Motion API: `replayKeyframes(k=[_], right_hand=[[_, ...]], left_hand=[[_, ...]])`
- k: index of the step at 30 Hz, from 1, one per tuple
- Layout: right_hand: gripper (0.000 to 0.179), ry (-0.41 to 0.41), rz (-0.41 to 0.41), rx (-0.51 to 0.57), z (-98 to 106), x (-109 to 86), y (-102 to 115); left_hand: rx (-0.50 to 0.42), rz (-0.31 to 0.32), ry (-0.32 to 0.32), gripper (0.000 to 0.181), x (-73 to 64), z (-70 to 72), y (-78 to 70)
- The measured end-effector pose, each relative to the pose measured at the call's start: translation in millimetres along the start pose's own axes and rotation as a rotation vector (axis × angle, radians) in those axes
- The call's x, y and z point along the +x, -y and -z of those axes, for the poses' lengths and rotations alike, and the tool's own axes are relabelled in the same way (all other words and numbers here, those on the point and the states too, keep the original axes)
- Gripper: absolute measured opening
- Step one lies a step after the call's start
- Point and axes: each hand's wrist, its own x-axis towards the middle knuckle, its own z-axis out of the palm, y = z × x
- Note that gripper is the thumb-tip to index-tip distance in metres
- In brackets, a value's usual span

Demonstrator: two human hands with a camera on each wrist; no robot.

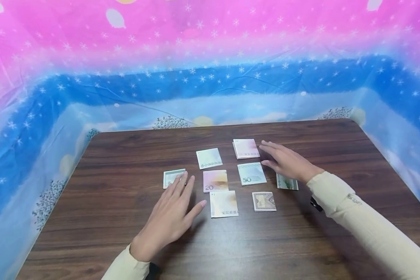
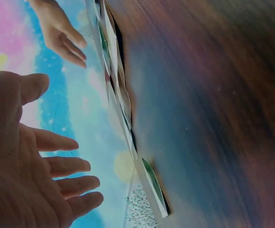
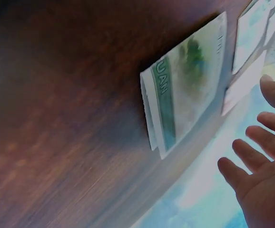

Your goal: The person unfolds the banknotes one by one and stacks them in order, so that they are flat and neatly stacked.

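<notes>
Several folded banknotes lie apart on a brown table. My left hand point(image 1: 171, 214), fingers straight and spread, is over the near edge of a green-edged folded banknote point(image 1: 171, 177); in the left wrist view its palm point(image 2: 37, 166) holds nothing. My right hand point(image 1: 288, 161) reaches in above a green folded banknote point(image 1: 287, 183), partly covering it; that note point(image 3: 190, 85) shows "UAN" in the right wrist view. Its fingertips are beside a pink folded banknote point(image 1: 246, 148). Between the hands are a "50" banknote point(image 1: 252, 173) and a "20" banknote point(image 1: 215, 180).
A pale folded banknote point(image 1: 209, 158) lies toward the back, another yellowish one point(image 1: 224, 203) at the front, and a brown patterned one point(image 1: 264, 201) to its right. The wood-grain table point(image 1: 126, 155) meets a pink and blue snowflake cloth point(image 1: 196, 81) behind and at the sides.
</notes>
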Motion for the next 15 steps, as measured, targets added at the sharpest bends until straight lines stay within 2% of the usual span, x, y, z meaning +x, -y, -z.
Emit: replayKeyframes(k=[5, 15], right_hand=[[0.048, 0.043, -0.044, 0.032, -6, 17.6, -8], [0.044, 0.072, -0.044, 0.036, -12, 35.6, -12]], left_hand=[[-0.006, 0.005, 0.016, 0.077, 1.4, -0.3, 1.5], [-0.018, 0.010, 0.033, 0.077, 1.0, -0.1, 1.4]])
